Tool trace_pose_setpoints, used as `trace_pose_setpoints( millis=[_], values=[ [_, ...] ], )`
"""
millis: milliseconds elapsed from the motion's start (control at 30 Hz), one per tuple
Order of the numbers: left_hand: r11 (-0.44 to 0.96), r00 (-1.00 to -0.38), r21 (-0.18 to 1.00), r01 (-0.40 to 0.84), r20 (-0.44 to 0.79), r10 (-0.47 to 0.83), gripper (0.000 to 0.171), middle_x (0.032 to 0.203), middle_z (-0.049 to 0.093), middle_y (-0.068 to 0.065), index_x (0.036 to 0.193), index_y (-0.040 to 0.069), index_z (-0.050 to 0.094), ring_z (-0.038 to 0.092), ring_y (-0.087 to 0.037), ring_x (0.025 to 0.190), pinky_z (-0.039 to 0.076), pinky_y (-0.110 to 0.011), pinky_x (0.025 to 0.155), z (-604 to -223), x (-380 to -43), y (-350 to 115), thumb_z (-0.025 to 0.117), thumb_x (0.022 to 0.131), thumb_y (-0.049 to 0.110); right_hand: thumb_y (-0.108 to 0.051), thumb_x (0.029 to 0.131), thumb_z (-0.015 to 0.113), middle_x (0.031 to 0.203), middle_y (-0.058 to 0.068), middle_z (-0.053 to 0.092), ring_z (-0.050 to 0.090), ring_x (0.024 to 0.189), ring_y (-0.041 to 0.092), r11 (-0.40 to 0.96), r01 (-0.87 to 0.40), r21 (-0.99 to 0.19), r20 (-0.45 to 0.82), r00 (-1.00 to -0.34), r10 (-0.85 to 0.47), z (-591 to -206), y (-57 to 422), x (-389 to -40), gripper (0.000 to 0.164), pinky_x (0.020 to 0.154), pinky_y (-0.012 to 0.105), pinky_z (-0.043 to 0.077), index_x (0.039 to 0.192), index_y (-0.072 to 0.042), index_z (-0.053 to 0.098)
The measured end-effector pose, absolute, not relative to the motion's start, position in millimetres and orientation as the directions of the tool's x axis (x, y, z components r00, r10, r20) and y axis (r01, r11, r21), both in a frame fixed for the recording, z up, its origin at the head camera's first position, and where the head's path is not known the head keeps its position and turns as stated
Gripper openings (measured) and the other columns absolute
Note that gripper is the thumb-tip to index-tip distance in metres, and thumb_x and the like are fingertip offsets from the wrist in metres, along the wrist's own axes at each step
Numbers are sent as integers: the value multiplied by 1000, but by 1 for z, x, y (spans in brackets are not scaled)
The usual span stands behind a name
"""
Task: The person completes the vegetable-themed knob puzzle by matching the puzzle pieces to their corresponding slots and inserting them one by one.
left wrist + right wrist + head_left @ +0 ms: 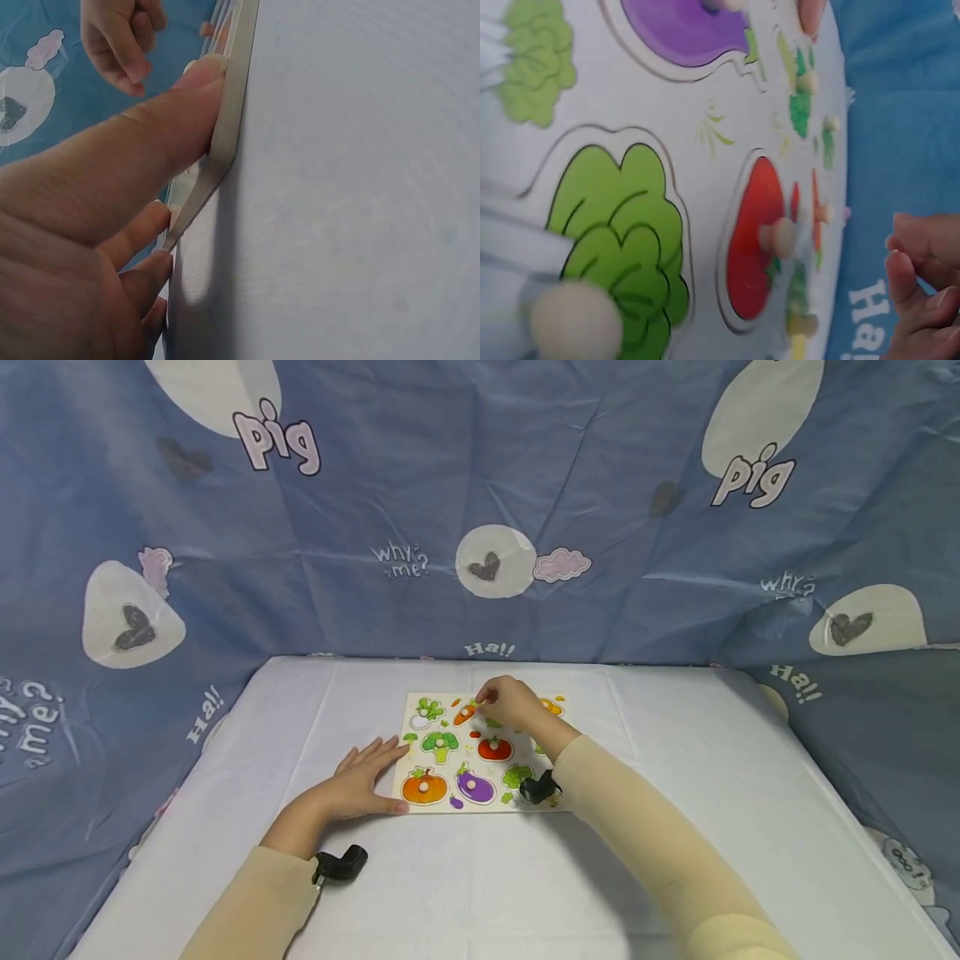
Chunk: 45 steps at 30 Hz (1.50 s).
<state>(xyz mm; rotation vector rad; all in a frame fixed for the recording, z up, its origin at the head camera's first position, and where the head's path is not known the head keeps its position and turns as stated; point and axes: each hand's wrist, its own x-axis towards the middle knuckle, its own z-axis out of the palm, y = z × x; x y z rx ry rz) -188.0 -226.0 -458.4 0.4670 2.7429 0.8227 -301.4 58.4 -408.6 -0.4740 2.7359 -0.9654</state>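
Observation:
A white wooden peg puzzle board (498,806) with vegetable pictures lies on the table. My left hand (360,785) rests at its left edge with fingers spread; the thumb (150,139) presses the front corner. Over the far part of the board, my right hand (513,703) has bent fingers beside the carrot piece (463,716). Thumb and fingertips (904,285) come close together in the right wrist view, nothing showing between them. Nearby lie the tomato piece (495,748), broccoli (439,744), pumpkin (424,787) and eggplant (476,786), each with a round knob.
White cloth covers the table (450,893). A blue printed curtain (420,618) hangs behind it and at both sides. Black wrist cameras, one on the left wrist (342,864) and one on the right (538,788), jut out, the right one overlapping the board's near right corner.

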Motion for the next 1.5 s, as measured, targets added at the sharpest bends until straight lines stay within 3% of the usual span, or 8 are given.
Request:
trace_pose_setpoints(
  millis=[133, 433, 600, 1100, 1500],
  values=[
    [796, -921, 561, 228, -141, 363, 103, 164, 23, -16, 154, 11, 38, 9, -40, 152, -4, -59, 121, -458, -189, -225, 84, 72, 53, -20, 96, 69, 90, 3, 64, 57, 76, 18, 734, -250, -631, -83, -920, -384, -400, 72, -295, 11, 66, 31, 50, 102, -12, 72],
    [793, -921, 564, 231, -136, 365, 104, 164, 23, -17, 154, 11, 38, 9, -40, 152, -4, -60, 120, -458, -190, -225, 84, 71, 54, -24, 98, 65, 95, 2, 66, 60, 80, 19, 725, -307, -617, -29, -912, -410, -385, 113, -281, 15, 71, 35, 51, 104, -12, 73],
    [796, -921, 559, 232, -137, 364, 105, 164, 24, -16, 155, 11, 38, 9, -40, 152, -3, -60, 120, -459, -191, -225, 83, 71, 55, -25, 99, 65, 96, 2, 67, 56, 76, 19, 718, -309, -624, -2, -918, -397, -381, 139, -271, 18, 66, 33, 48, 105, -10, 73],
    [781, -918, 578, 236, -130, 374, 104, 163, 24, -18, 154, 9, 39, 9, -41, 152, -4, -60, 120, -456, -188, -224, 84, 72, 53, -21, 97, 67, 95, 4, 67, 50, 65, 18, 715, -258, -650, 60, -955, -290, -401, 210, -236, 17, 56, 32, 45, 104, -6, 73],
    [787, -917, 573, 231, -143, 373, 103, 164, 23, -17, 154, 11, 38, 8, -41, 152, -4, -60, 120, -456, -187, -226, 83, 72, 54, -26, 99, 66, 98, 5, 66, 55, 78, 19, 760, -277, -588, 155, -961, -230, -399, 268, -204, 22, 58, 31, 47, 110, -8, 72]
  ],
)
